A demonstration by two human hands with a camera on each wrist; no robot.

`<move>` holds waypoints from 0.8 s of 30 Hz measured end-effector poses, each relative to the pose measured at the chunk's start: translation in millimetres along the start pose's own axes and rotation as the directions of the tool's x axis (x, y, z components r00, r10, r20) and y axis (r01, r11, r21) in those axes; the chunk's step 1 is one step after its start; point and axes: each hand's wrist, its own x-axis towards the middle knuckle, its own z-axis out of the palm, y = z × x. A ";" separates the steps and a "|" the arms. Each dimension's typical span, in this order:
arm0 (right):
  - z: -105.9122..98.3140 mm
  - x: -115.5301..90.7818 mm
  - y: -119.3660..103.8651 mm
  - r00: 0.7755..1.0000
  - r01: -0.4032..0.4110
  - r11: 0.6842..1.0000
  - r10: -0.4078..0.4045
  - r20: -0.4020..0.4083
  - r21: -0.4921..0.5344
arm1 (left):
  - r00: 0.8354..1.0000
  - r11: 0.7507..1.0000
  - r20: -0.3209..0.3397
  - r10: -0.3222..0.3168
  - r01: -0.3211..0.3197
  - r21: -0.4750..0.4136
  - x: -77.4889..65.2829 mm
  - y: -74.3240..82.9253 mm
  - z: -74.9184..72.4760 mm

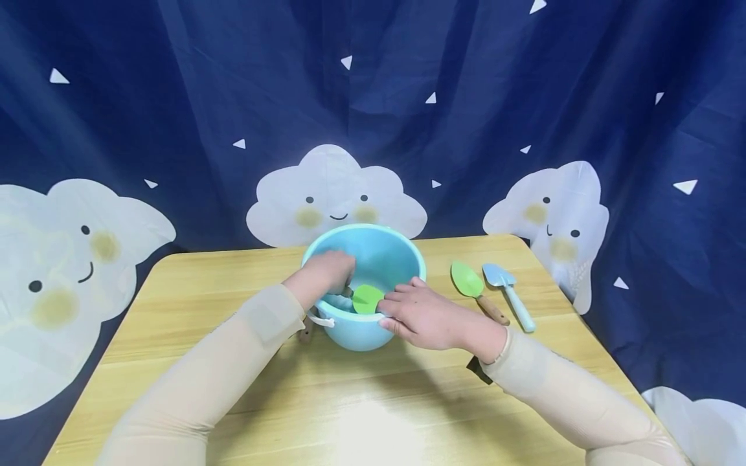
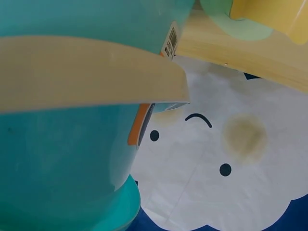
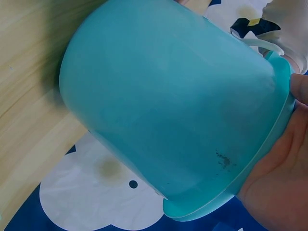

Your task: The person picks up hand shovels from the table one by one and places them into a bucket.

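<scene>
A light blue bucket [image 1: 358,333] stands upright on the table, its white handle [image 1: 320,320] hanging at the left. My right hand [image 1: 425,314] grips the near right rim, fingers over the edge and thumb outside; in the right wrist view the thumb [image 3: 299,89] lies at the rim. My left hand [image 1: 333,270] reaches inside the bucket with curled fingers, holding a small trowel by its handle. The trowel's green blade [image 1: 367,299] points right, close to the right fingertips. The left fingertips are hidden. The left wrist view shows mostly the bucket's outer wall [image 2: 62,163].
Right of the bucket lie a green trowel [image 1: 467,279] with a wooden handle and a blue trowel [image 1: 515,301]. A brown handle end [image 1: 305,333] shows beside the bucket's left base, partly covered by my sleeve. A dark blue curtain [image 1: 373,84] with clouds hangs behind the table [image 1: 204,285].
</scene>
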 end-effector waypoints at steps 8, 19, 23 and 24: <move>0.3 -0.3 0.0 1.000 -0.007 1.000 0.007 0.003 0.006 | 1.000 1.000 0.006 -0.003 0.003 0.006 -3.1 1.7 -1.7; 1.3 -0.3 -0.1 1.000 -0.003 1.000 0.003 -0.001 0.000 | 0.999 1.000 0.017 -0.027 0.027 0.001 0.3 0.0 3.0; 1.5 -0.3 0.1 1.000 -0.002 1.000 0.002 -0.003 -0.001 | 1.000 1.000 0.015 -0.027 0.027 -0.004 0.3 -0.4 3.0; 1.5 -0.3 0.2 1.000 -0.001 1.000 0.001 -0.003 -0.003 | 1.000 1.000 0.014 -0.026 0.026 -0.004 0.2 -0.5 2.9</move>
